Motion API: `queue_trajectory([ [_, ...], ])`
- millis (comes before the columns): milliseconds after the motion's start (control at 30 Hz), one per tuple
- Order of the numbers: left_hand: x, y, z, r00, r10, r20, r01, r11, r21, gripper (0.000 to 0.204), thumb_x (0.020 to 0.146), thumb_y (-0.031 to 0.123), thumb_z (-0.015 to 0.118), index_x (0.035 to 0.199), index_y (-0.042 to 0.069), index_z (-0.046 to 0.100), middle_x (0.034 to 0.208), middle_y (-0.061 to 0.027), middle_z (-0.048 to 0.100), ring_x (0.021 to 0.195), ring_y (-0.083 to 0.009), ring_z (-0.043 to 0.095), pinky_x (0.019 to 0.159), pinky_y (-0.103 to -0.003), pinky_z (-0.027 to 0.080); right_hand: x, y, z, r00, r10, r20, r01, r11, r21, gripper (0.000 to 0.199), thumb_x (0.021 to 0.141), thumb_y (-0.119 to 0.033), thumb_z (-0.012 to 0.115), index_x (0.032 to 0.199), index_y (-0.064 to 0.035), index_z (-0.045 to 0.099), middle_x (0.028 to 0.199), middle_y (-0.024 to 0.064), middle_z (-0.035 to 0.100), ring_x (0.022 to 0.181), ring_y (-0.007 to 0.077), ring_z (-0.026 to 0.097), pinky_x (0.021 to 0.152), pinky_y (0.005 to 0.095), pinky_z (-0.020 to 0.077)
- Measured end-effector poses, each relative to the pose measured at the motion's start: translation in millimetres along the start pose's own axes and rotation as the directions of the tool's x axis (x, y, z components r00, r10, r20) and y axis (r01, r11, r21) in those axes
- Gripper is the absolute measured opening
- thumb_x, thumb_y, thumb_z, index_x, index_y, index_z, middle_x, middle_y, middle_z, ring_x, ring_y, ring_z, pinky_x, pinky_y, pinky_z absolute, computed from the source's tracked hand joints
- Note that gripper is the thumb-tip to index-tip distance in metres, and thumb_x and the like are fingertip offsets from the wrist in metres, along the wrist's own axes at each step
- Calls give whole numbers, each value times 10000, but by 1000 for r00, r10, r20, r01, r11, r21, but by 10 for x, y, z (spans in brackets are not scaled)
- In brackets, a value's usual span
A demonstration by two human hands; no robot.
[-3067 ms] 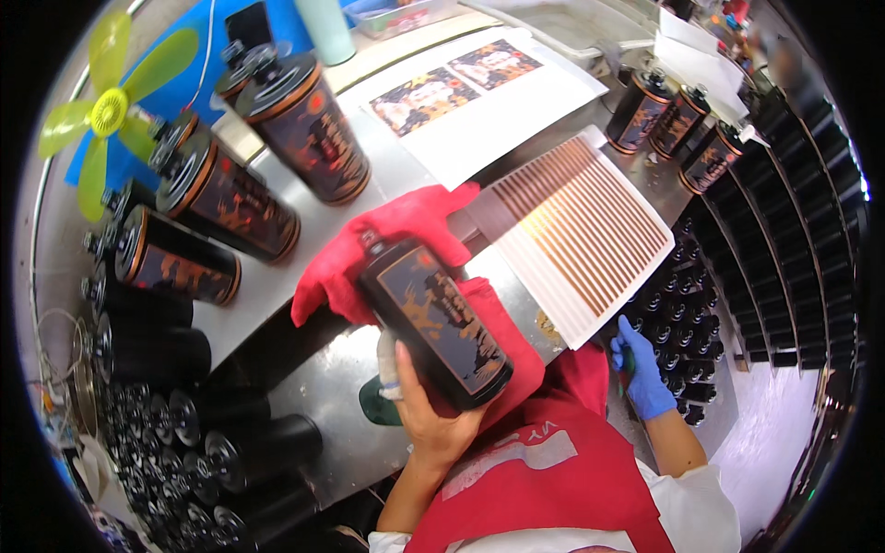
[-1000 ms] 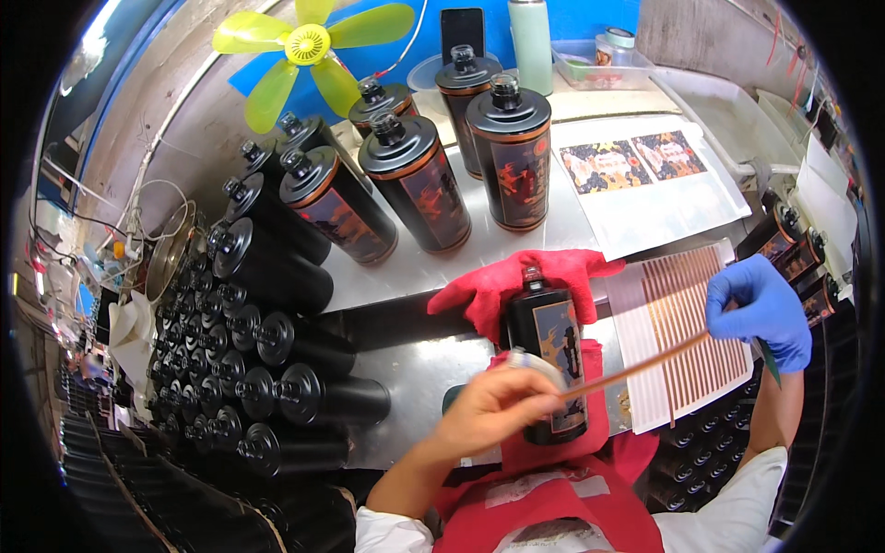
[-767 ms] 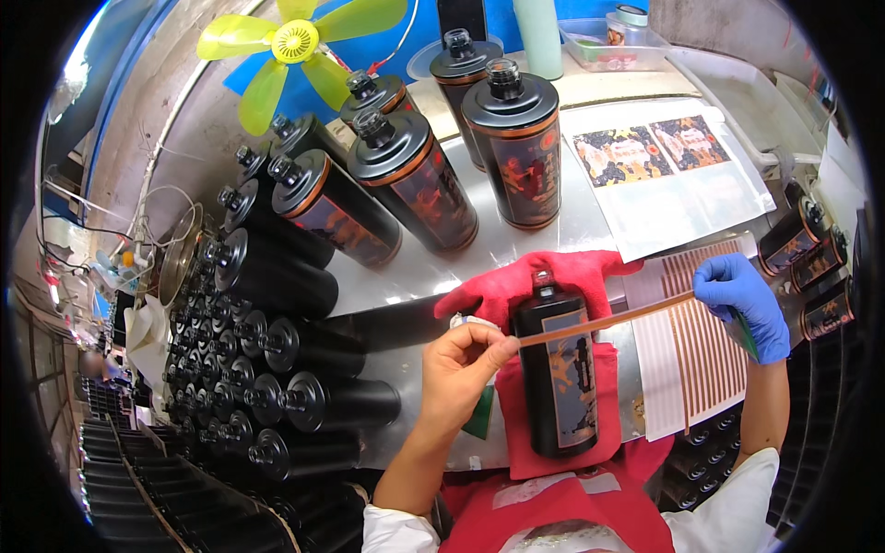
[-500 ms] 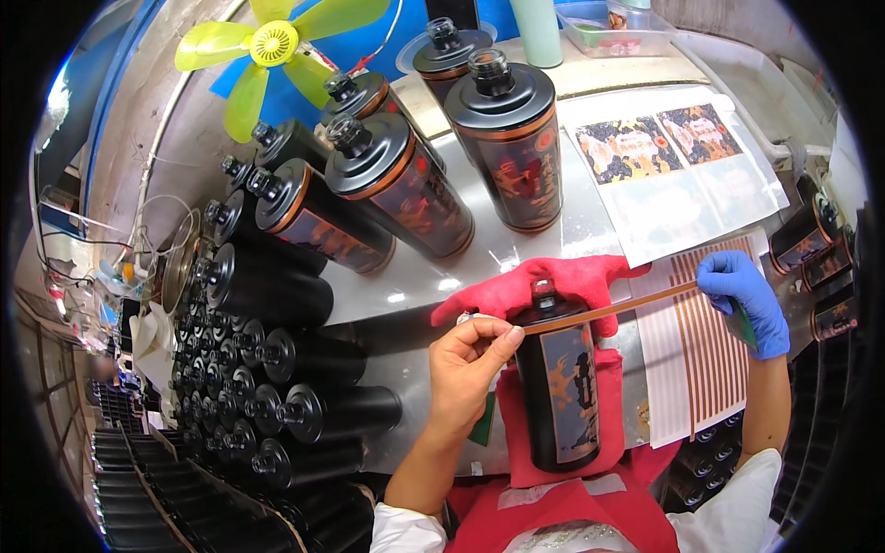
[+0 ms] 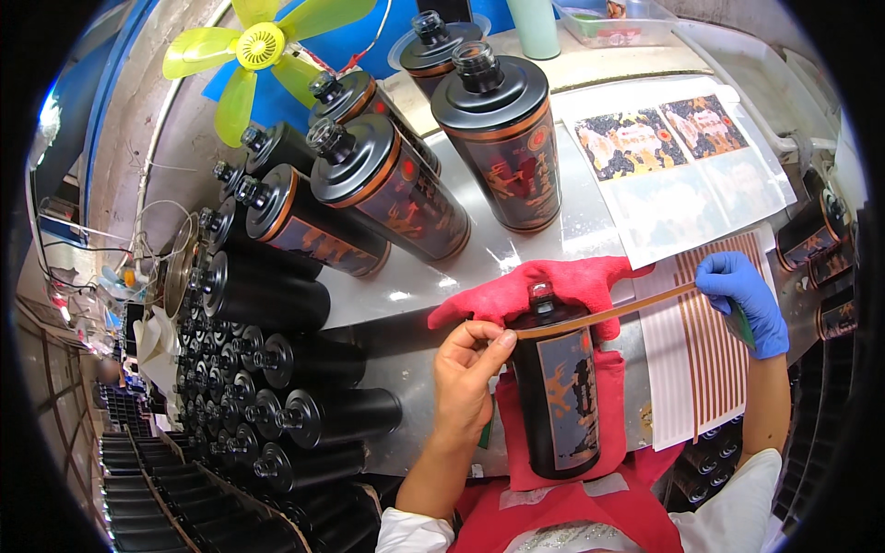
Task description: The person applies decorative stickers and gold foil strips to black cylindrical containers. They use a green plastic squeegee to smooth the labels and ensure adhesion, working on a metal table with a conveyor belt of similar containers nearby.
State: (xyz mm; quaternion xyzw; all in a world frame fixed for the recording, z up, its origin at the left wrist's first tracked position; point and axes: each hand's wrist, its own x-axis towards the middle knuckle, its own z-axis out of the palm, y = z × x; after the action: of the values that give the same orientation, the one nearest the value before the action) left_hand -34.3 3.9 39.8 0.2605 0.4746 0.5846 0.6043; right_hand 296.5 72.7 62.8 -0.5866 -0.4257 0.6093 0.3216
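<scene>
A black bottle (image 5: 560,405) with a glass neck and a printed front panel lies on a red cloth (image 5: 610,405), neck pointing away from me. Across its shoulder stretches a thin copper-brown strip (image 5: 627,310). My bare left hand (image 5: 466,382) pinches one end beside the bottle's left edge. The other end is between the thumb and fingers of my right hand (image 5: 749,304), in a blue glove, above a white sheet of brown strips (image 5: 666,369). A flat green piece (image 5: 739,324) is tucked in the right hand. Another green edge (image 5: 485,435) shows by my left wrist; whether I hold it is unclear.
Several decorated black bottles (image 5: 392,198) stand on the metal table (image 5: 581,230) beyond the cloth. Plain black bottles (image 5: 267,295) crowd the left. A sheet of printed panels (image 5: 682,175) lies far right. A yellow-green fan (image 5: 261,46) is at the back left.
The view has shifted slightly. The strip is still stretched between both hands, and its left end sits slightly farther left. Neither hand has let go.
</scene>
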Motion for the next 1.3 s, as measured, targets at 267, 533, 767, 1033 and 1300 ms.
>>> queue_trajectory([
  [267, -30, -112, 268, 994, -16, -107, -13, 963, -269, 195, 857, 35, 657, 867, 114, 479, 814, 17, 551, 729, -73, 533, 662, -203, 446, 76, 55, 7, 1000, 19, 9, -19, 1000, 7, 131, 763, -110, 652, 699, -34, 566, 552, -24, 465, 426, 36, 391, 413, 177, 281],
  [533, -22, -162, 171, 997, -49, -55, 29, 949, -314, 266, 829, -46, 651, 867, 129, 455, 834, 14, 529, 772, -96, 563, 708, -222, 482, 158, 155, 13, 999, 45, 0, -45, 999, 7, 130, 754, -116, 668, 724, -17, 590, 575, -10, 491, 439, 42, 405, 414, 178, 287],
  [767, -7, -194, 89, 998, -65, -3, 60, 939, -338, 231, 851, -30, 628, 881, 130, 465, 876, -12, 578, 774, -110, 573, 717, -229, 472, 221, 230, 37, 999, 43, -25, -44, 998, -43, 197, 756, -168, 698, 739, 21, 644, 572, 8, 529, 452, 52, 448, 412, 187, 318],
  [1033, -472, -241, 250, 800, 595, 77, -582, 738, 342, 524, 739, 191, 799, 1132, 73, 473, 1099, -125, 500, 997, -192, 502, 910, -331, 391, 313, 291, -14, 1000, 4, 23, 0, 986, -166, 238, 771, -222, 712, 776, 13, 675, 559, 18, 543, 474, 56, 471, 440, 198, 338],
  [1300, -1023, -441, -19, 631, 262, 730, -729, -122, 673, 612, 755, 145, 694, 1306, -5, 474, 1316, -387, 377, 1156, -553, 432, 961, -546, 392, 283, 337, 10, 1000, -23, 7, 24, 985, -172, 221, 768, -198, 717, 778, 16, 663, 569, 14, 549, 459, 52, 469, 426, 190, 344],
])
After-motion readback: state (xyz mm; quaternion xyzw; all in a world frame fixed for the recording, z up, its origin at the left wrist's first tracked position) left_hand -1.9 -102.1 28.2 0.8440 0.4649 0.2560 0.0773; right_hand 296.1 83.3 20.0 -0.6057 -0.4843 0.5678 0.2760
